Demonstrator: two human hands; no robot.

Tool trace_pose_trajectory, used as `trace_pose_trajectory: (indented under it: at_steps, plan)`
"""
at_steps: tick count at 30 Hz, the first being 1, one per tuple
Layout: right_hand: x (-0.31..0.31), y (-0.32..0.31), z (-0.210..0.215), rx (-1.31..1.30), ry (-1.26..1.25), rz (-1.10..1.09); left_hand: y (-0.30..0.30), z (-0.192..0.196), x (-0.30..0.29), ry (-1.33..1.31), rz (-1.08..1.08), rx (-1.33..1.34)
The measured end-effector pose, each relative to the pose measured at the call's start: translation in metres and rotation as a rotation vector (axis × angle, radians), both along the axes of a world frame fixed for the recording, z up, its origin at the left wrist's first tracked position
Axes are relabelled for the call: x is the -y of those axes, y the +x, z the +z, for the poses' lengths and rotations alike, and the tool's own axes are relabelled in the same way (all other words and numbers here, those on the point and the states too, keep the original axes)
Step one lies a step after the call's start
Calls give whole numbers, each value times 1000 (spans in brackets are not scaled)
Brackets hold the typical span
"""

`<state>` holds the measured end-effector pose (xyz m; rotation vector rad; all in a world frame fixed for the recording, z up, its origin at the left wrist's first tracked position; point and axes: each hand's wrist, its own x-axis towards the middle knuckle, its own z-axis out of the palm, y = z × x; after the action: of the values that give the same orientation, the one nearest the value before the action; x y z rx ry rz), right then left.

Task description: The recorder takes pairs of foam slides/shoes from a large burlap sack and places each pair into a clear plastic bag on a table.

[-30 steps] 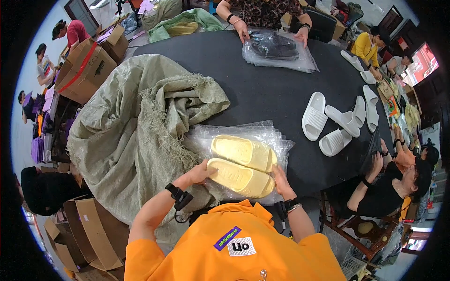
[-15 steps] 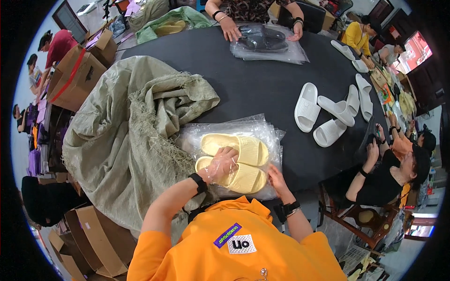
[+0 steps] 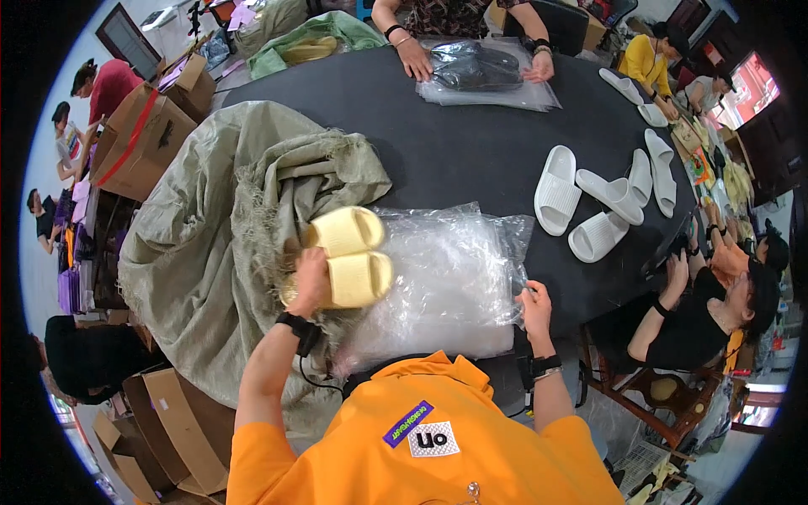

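Observation:
My left hand (image 3: 312,279) is closed on a pair of pale yellow slide slippers (image 3: 360,282), gripping them near their heel ends. The slippers are at the edge of a crumpled grey-green woven sack (image 3: 194,210), their toes pointing right. To the right of them lies a stack of clear plastic bags (image 3: 438,282) on the dark table. My right hand (image 3: 534,310) pinches the right edge of the top bag between thumb and fingers. That bag looks flat, with nothing in it.
Several white slide slippers (image 3: 557,192) lie on the table's right side. Across the dark table (image 3: 421,160), a person's hands (image 3: 414,61) rest at dark slippers in clear plastic (image 3: 475,67). Another person (image 3: 703,320) sits close on the right. Cardboard boxes (image 3: 139,143) stand at the left.
The yellow slippers have moved left with my left hand, off the bag stack to the sack's edge. My right hand has shifted right and now pinches the bag's edge.

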<state>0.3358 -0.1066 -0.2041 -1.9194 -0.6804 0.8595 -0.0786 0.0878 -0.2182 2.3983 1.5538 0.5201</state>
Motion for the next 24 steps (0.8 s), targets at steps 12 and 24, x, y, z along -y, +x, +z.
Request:
trace_pose_trajectory:
  at_steps: [12,24]
  plan:
    - [-20,-49,-6,-108,27,242,82,165,10,-28,-115,803]
    - [20,-43,-21,39,-75,222,121,3,-29,-75,84,-239]
